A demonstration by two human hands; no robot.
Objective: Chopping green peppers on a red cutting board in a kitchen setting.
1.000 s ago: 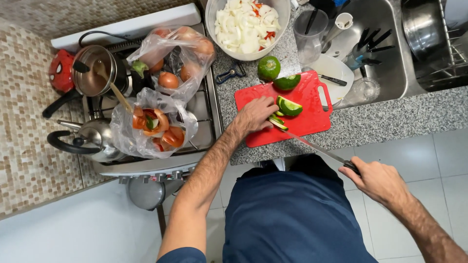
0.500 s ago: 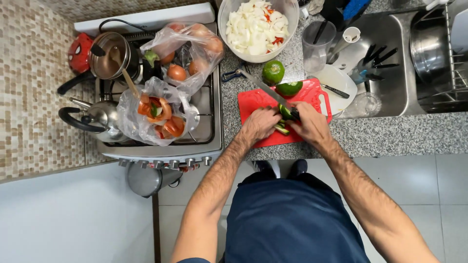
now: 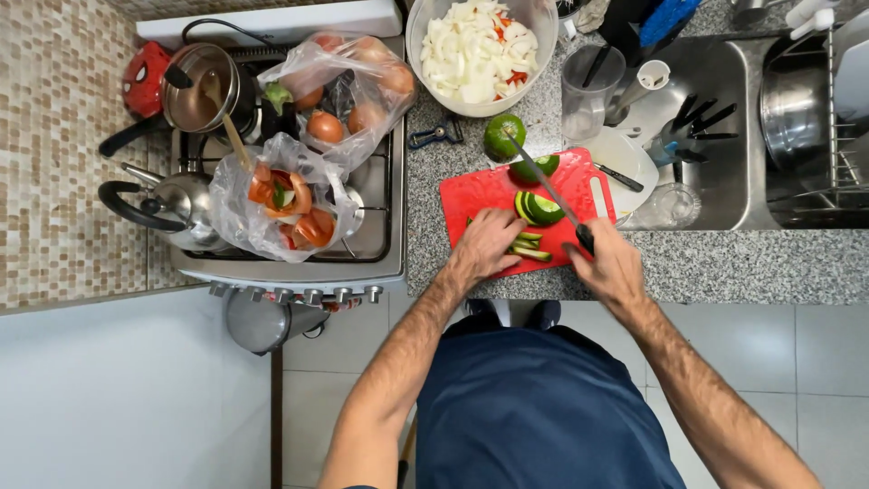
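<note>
Just beyond the left hand (image 3: pixel 486 246) fingers, green pepper pieces (image 3: pixel 539 208) lie on the red cutting board (image 3: pixel 480 195), fingers pressed down on strips. Right hand (image 3: pixel 614 263) fingers are closed around the knife (image 3: pixel 549 188) handle; its long axis runs diagonally, tip pointing away toward the whole lime (image 3: pixel 503 136).

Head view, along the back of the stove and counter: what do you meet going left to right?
Red pot holder → saucepan → bag of onions → bowl of chopped onion → clear measuring jug → sink → dish rack.
</note>
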